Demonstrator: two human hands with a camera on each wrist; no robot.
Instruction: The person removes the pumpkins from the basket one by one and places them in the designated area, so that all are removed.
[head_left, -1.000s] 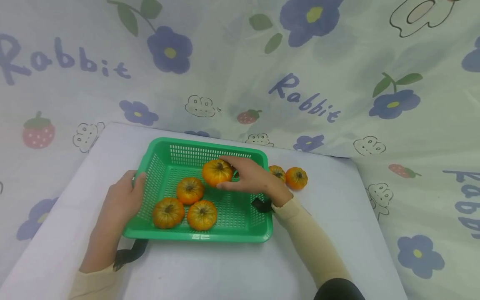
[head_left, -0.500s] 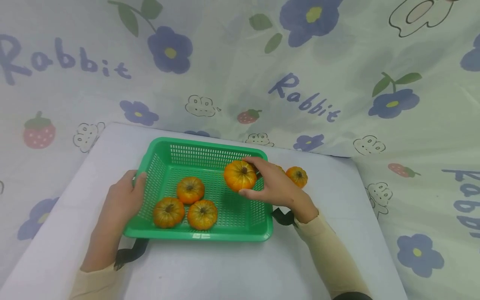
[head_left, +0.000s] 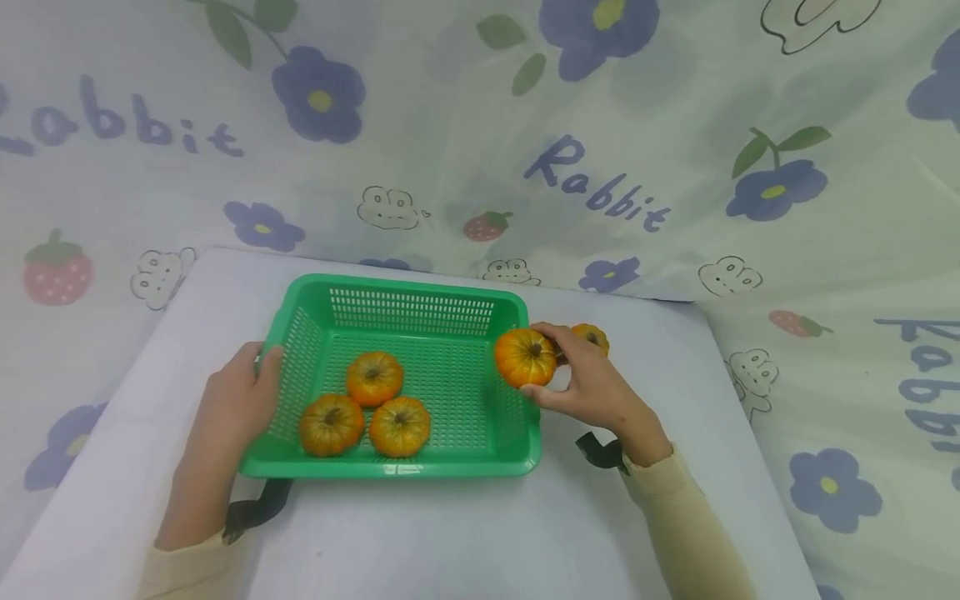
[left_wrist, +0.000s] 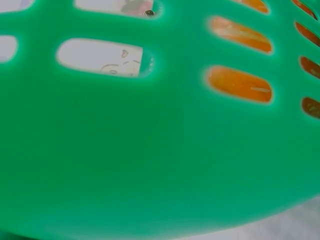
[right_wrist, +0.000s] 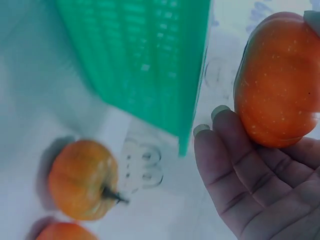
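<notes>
Holding one orange pumpkin (head_left: 521,358) up at the green basket's (head_left: 450,469) right rim.
Right hand (head_left: 592,383) grasps that pumpkin, thumb and fingers around it; left hand (head_left: 238,396) grips basket's left rim. Three pumpkins (head_left: 400,427) inside basket; two more pumpkins (right_wrist: 82,180) outside, beyond its right side.

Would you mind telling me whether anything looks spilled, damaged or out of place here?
Nothing stands out. The green basket sits upright on the white table, the three pumpkins inside show no visible damage, and nothing looks spilled. Two pumpkins lie outside, and the right hand holds a sixth pumpkin.
</notes>
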